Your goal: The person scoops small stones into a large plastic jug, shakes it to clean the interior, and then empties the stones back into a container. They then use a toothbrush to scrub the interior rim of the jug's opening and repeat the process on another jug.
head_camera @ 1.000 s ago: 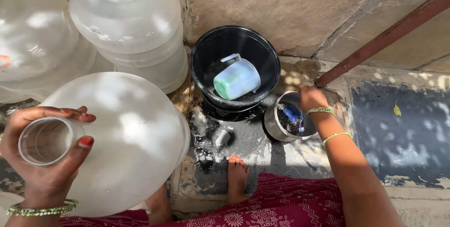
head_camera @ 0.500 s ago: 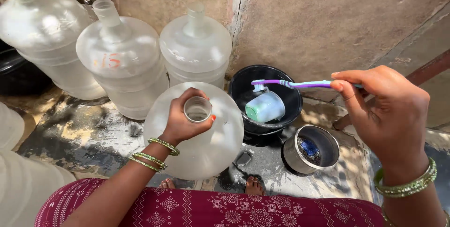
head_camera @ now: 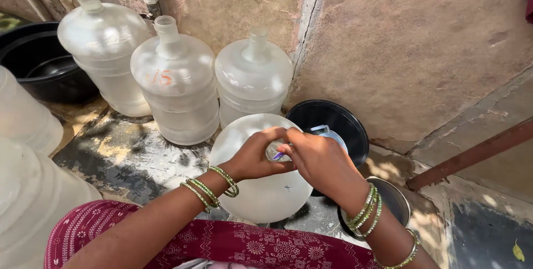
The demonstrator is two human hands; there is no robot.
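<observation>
A large clear water jug (head_camera: 261, 191) stands tilted toward me on the wet ground. My left hand (head_camera: 256, 155) grips its neck at the opening. My right hand (head_camera: 317, 161) is pressed against the same opening and holds a purple toothbrush (head_camera: 277, 156), of which only a short piece shows between the fingers. Both wrists wear green bangles. The jug's mouth is mostly hidden by my hands.
Three more clear jugs (head_camera: 176, 88) stand upright against the stone wall. A black bucket (head_camera: 355, 130) holding a pale mug sits behind my hands, a steel pot (head_camera: 400, 202) to the right, a black tub (head_camera: 33, 63) at far left. A rusty metal bar (head_camera: 472, 155) slants on the right.
My right hand lifted the toothbrush from beside the pot and brought it down to the jug's mouth, where both hands now meet. The view has tilted up toward the wall.
</observation>
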